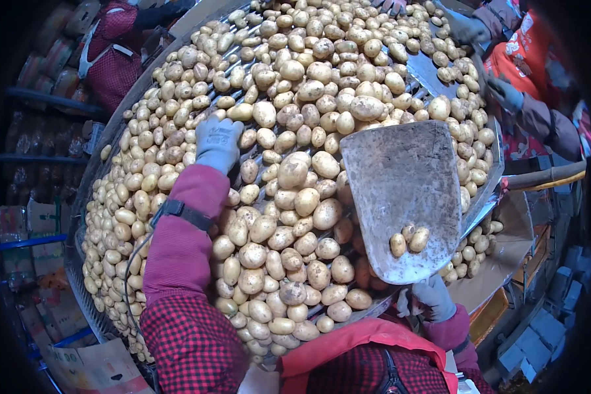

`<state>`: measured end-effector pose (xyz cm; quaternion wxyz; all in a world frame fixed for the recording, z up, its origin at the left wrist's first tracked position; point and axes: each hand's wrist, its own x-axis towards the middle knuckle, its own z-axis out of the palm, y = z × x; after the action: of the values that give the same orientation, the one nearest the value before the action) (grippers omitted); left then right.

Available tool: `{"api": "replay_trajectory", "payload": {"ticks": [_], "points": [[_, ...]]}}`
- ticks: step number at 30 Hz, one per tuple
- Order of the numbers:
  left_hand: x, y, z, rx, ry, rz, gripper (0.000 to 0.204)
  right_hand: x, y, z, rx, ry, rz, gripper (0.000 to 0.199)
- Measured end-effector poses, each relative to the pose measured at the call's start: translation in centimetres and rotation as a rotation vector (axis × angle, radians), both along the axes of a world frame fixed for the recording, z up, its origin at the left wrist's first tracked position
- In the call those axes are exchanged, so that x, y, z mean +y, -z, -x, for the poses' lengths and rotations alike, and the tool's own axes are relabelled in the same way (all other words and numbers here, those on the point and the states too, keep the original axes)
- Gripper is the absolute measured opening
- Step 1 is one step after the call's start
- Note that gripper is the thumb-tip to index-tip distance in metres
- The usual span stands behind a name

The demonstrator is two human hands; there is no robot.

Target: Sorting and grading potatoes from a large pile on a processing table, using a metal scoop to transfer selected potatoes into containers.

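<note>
A big sorting table is heaped with yellow-brown potatoes. My left hand, in a grey glove with a maroon sleeve, rests flat on the potatoes at the left of the pile, fingers spread, holding nothing. My right hand, also grey-gloved, grips the near end of a wide dusty metal scoop. The scoop lies tilted over the right part of the pile. Three small potatoes sit in its lower end.
Across the table at the upper right, another person's gloved hands in red and maroon sleeves reach into the potatoes. Red mesh sacks and shelving stand at the upper left. Cardboard boxes line the lower left; grey crates sit lower right.
</note>
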<state>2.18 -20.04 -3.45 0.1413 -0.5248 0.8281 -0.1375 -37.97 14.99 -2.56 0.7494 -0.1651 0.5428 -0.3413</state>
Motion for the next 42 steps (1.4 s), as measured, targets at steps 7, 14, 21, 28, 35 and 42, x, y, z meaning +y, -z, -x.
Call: {"api": "replay_trajectory", "payload": {"ticks": [7,14,21,28,35,42], "points": [[6.3,-5.8,5.3,1.321,-0.203,-0.501,0.044,1.2,1.6,0.3,-0.007,-0.039,0.025,0.071],[6.1,-7.9,7.5,0.860,0.106,-0.401,0.049,0.5,-0.6,-0.4,-0.096,0.007,0.018,0.059],[6.5,-0.8,4.1,0.432,0.067,-0.359,0.048,0.4,-0.7,-0.4,-0.067,-0.009,0.059,0.057],[4.7,-3.2,6.2,0.400,-0.216,-0.638,0.048,0.7,-0.5,-0.2,-0.138,-0.001,0.055,0.054],[6.7,0.1,2.9,0.971,-0.422,-0.557,0.031,-0.3,-2.2,-1.0,-0.085,0.026,0.024,0.032],[10.6,-9.2,11.0,1.615,-0.004,-0.853,0.053,-0.1,-2.2,-1.9,-0.191,0.187,0.113,0.041]]}}
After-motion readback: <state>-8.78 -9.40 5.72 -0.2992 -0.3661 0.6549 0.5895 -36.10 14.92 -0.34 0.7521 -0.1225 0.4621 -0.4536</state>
